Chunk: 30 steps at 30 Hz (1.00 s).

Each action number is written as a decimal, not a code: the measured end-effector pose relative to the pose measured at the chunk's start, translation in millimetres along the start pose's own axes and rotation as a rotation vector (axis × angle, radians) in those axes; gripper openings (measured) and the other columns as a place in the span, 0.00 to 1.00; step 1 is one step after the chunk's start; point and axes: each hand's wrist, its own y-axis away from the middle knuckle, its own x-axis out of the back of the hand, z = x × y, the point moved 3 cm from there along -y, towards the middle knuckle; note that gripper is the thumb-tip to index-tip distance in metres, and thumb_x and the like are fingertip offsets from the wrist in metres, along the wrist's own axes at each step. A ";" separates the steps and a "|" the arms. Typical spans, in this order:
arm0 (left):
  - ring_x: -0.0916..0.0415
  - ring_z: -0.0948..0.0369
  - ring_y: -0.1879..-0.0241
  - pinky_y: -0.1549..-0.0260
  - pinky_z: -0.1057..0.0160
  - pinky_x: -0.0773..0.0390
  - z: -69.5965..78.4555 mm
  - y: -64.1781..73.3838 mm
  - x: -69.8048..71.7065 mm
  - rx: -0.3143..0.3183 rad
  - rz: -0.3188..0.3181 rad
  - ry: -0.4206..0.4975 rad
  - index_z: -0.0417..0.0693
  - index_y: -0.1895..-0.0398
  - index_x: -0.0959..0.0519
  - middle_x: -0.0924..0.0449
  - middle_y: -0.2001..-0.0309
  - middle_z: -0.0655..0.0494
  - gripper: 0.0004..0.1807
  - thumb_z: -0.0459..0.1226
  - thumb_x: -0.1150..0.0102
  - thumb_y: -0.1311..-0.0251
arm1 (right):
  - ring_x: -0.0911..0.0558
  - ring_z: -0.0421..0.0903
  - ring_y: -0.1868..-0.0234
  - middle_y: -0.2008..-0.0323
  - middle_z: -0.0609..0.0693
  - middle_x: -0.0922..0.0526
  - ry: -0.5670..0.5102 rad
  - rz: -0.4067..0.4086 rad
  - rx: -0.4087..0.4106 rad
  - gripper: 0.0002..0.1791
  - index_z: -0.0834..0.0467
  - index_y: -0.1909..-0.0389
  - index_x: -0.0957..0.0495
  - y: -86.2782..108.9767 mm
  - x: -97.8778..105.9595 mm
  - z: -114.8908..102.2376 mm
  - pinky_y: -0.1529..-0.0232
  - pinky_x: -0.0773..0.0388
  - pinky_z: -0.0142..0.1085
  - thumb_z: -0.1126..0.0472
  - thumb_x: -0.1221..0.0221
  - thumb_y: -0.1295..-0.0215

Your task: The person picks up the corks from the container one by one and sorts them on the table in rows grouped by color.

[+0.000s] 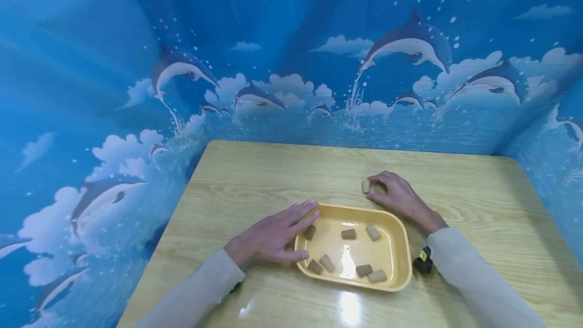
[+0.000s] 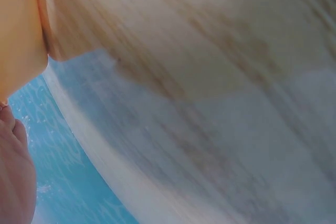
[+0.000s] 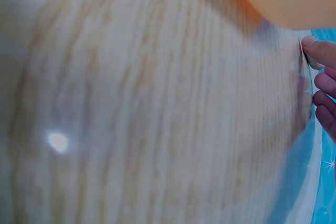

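Observation:
My right hand (image 1: 397, 194) pinches a small light-brown block (image 1: 366, 187) between thumb and fingertips, low over the table behind the tray. In the right wrist view only the fingers (image 3: 323, 51) show at the right edge. The yellow tray (image 1: 407, 247) stands in front of me, with several small blocks lying spread in it, some darker brown like this block (image 1: 348, 234), others lighter like this block (image 1: 373, 232). Across the tray's left rim lies my left hand (image 1: 278, 232), its fingers extended and spread. The left wrist view catches part of that hand (image 2: 16, 171) beside the tray's wall (image 2: 21, 30).
A wood-grain table (image 1: 255, 176) with a glossy surface carries the tray. Blue curtains (image 1: 291, 39) printed with dolphins and clouds hang behind and at both sides. A black device (image 1: 423, 262) sits at my right wrist, close to the tray's right end.

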 end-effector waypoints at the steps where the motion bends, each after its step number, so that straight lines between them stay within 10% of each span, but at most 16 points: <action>1: 0.67 0.55 0.09 0.11 0.53 0.52 0.0 -0.1 -0.2 0.000 -0.001 -0.001 0.52 0.08 0.63 0.71 0.08 0.55 0.54 0.75 0.73 0.23 | 0.18 0.65 0.36 0.41 0.61 0.13 -0.002 -0.002 -0.005 0.30 0.62 0.33 0.17 0.7 0.1 0.0 0.30 0.22 0.66 0.50 0.26 0.31; 30: 0.66 0.55 0.09 0.12 0.53 0.49 -0.4 0.9 -0.4 0.007 0.003 0.003 0.54 0.08 0.64 0.70 0.08 0.55 0.54 0.73 0.63 0.22 | 0.16 0.65 0.37 0.39 0.62 0.14 -0.019 0.061 0.034 0.28 0.63 0.34 0.17 20.5 23.9 -11.7 0.35 0.19 0.66 0.53 0.26 0.30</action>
